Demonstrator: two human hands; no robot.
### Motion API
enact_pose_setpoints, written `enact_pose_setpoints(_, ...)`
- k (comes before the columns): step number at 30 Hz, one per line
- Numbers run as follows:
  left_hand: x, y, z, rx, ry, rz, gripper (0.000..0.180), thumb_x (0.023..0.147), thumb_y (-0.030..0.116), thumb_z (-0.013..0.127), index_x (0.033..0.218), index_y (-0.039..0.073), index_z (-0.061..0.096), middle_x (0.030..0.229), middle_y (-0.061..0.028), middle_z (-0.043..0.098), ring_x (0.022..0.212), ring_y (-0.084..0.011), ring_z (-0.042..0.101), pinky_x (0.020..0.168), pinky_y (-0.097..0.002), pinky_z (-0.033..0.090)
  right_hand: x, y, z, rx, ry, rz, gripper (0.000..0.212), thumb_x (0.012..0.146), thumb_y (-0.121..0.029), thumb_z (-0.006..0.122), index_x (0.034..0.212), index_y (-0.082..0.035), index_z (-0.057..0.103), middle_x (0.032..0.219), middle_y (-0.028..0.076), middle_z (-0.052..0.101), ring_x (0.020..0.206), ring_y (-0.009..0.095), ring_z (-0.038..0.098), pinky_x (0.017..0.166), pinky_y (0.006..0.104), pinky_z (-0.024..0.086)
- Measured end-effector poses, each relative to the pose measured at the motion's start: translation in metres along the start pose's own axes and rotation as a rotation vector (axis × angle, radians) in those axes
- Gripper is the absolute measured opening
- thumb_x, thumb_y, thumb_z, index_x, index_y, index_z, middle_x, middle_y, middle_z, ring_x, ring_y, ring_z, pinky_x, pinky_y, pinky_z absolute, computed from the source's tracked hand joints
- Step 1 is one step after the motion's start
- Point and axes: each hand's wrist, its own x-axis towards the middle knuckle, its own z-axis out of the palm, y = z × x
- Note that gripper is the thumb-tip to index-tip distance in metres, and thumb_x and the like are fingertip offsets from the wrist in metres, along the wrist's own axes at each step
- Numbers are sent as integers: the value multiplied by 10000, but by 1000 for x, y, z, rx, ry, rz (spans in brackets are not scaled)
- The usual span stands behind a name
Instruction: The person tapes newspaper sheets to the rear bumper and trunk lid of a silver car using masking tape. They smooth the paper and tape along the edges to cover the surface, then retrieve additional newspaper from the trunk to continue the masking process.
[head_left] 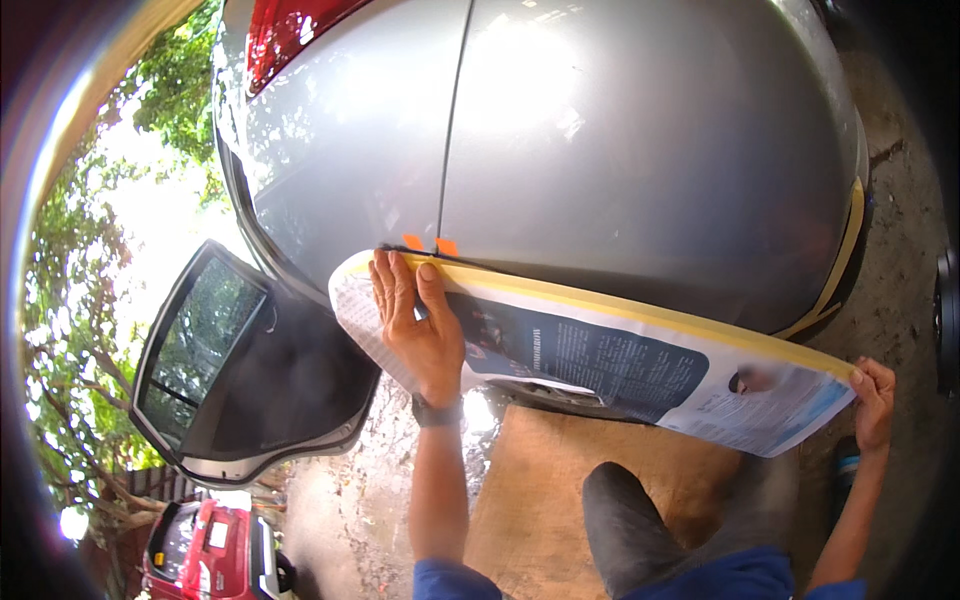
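The big paper sheet [690, 395] hangs just under the back of a silver car [640, 150], and it reaches from one hand to the other. A yellow tape strip [640, 312] runs along its top edge, close to the bottom of the silver part. The left hand [418, 325] lies flat on the sheet near its rounded left end. Its grip is loose: the fingers are straight and point up at the tape, with the thumb out to the side, so it presses and does not pinch. The right hand [873, 400] is at the far right end, and its grip is squeezed on the top corner, thumb and fingers together. Most of the sheet is between the two hands. There is a lot of print on it. In the middle is a dark blue box [640, 370] with rows of tiny pale letters, too small to read, and a line of bigger white letters turned on its side. To the right are a small, blurry picture of a person [752, 378] and a light blue patch with more tiny lines. The left end has small gray print too. Two orange tabs [446, 246] sit just above the left hand, one on each side of the thin dark gap [449, 130] in the car. A dark band [437, 410] is around the left wrist.
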Motion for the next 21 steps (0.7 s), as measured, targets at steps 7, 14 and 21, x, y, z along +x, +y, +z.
enact_pose_setpoints(7, 2, 9, 9, -156, 14, -198, 466, 993, 218, 635, 1345, -75, 552, 1473, -272, 460, 1439, -354, 371, 1164, -408, 305, 5, 48, 15, 94, -36, 210, 276, 872, -205, 653, 665, -46, 558, 647, -29, 477, 625, 60, 427, 605, 241, 319)
enact_pose_setpoints(14, 4, 13, 5, -66, -31, -147, 503, 996, 201, 633, 1368, -109, 498, 1506, -272, 415, 1436, -332, 371, 1137, -392, 354, -40, 102, 72, 123, -31, 350, 230, 822, -223, 675, 688, -38, 654, 645, -18, 529, 642, 77, 490, 610, 292, 372)
enact_pose_setpoints(21, 5, 12, 7, -126, -68, -130, 550, 998, 165, 629, 1408, -138, 422, 1558, -290, 316, 1417, -301, 386, 1128, -386, 371, -70, 100, 87, 27, 59, 218, 266, 876, -257, 646, 713, -46, 654, 683, 28, 536, 671, 114, 507, 631, 302, 373)
